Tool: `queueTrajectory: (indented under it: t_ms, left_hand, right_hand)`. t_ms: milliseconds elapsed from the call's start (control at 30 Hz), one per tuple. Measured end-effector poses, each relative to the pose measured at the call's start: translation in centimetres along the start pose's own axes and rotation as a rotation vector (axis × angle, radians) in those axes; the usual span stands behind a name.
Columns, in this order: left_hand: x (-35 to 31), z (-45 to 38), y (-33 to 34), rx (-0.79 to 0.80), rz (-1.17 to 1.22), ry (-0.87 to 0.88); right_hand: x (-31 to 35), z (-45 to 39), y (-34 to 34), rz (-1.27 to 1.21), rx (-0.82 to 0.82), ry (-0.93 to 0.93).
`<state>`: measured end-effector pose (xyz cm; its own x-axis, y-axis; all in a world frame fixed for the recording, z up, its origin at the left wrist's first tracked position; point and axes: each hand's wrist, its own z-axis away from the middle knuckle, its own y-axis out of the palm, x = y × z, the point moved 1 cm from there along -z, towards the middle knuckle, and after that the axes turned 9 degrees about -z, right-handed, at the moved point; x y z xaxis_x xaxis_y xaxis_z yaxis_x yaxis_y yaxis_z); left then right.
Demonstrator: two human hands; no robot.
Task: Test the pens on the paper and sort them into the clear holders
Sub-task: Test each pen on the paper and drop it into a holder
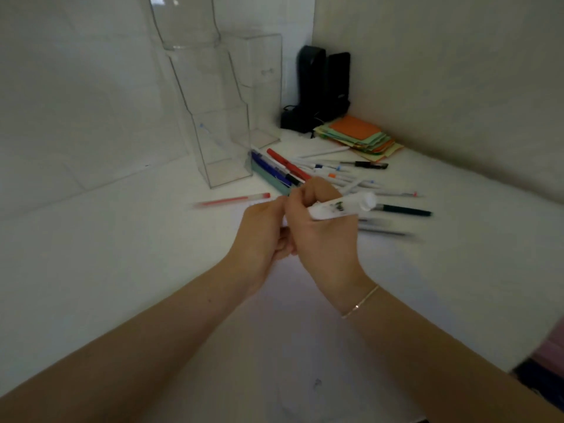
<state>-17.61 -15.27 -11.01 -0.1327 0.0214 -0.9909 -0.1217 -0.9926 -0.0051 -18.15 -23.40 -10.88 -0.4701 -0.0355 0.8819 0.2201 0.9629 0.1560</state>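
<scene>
We see a white plastic pen with a dark printed pattern (340,208), a translucent red pen (233,200), a dark green pen (404,210), a stack of paper notes (360,135) — orange on top, pale green and yellow beneath — and a white bench (122,254).
</scene>
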Motion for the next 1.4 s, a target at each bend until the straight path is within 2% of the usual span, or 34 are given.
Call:
queueTrajectory:
  t_ms: [67,133,200,267,367,433,500,567,633,733,800,1000,1067,1133,1200,1233,1333,1400]
  left_hand:
    - [-0.7,0.3,2.0,0.015,-0.056,-0.007]
    - [-1.0,0.5,4.2,0.099,-0.132,-0.021]
    - [-1.3,0.5,6.8,0.217,-0.246,0.038]
    - [-1.1,0.5,9.7,0.259,-0.412,0.190]
    - [0.1,0.6,13.6,0.242,-0.716,0.490]
    - [1.5,0.6,15.6,0.293,-0.979,0.740]
    - [3.2,0.5,17.3,0.402,-1.154,0.882]
    - [4.7,0.4,18.6,0.465,-1.222,0.934]
    - [5.4,0.5,19.5,0.454,-1.221,0.937]
    - [5.5,0.6,19.5,0.413,-1.206,0.937]
    - [5.5,0.6,19.3,0.406,-1.217,0.928]
    - [5.5,0.7,19.2,0.402,-1.210,0.928]
    - [5.5,0.8,19.2,0.408,-1.200,0.928]
    - [5.4,0.8,19.2,0.417,-1.179,0.906]
    - [4.7,0.6,19.2,0.455,-1.050,0.762]
    - [4.0,0.4,19.2,0.481,-0.923,0.632]
    - [1.8,-0.5,18.6,0.471,-0.411,0.271]
    - [0.0,-1.2,17.0,0.344,-0.159,0.235]
  right_hand:
    - [0.6,-0.7,-1.7,0.069,-0.028,0.006]
    - [1.3,-1.4,-4.6,0.141,-0.059,0.034]
    - [2.5,-1.5,-8.2,0.151,-0.093,0.044]
    - [4.5,-0.7,-12.4,0.144,-0.165,0.027]
    - [7.6,1.5,-20.4,0.273,-0.404,-0.114]
    - [8.3,3.6,-25.8,0.387,-0.558,-0.159]
    - [7.0,6.1,-30.5,0.441,-0.690,-0.110]
    - [4.5,8.7,-33.9,0.494,-0.755,0.057]
    - [0.9,11.2,-35.9,0.575,-0.703,0.299]
    - [-5.2,14.1,-37.7,0.784,-0.457,0.674]
    - [-8.2,15.4,-38.2,0.816,-0.364,0.858]
    - [-11.5,16.3,-38.9,0.807,-0.302,0.981]
    - [-10.9,15.4,-39.3,0.824,-0.359,0.904]
    - [-8.3,13.6,-38.9,0.816,-0.585,0.684]
    - [-3.9,10.7,-37.2,0.807,-0.788,0.412]
    - [-1.4,9.0,-36.0,0.783,-0.827,0.268]
    - [4.8,3.5,-31.1,0.659,-0.758,-0.086]
    - [7.6,0.4,-27.1,0.601,-0.629,-0.264]
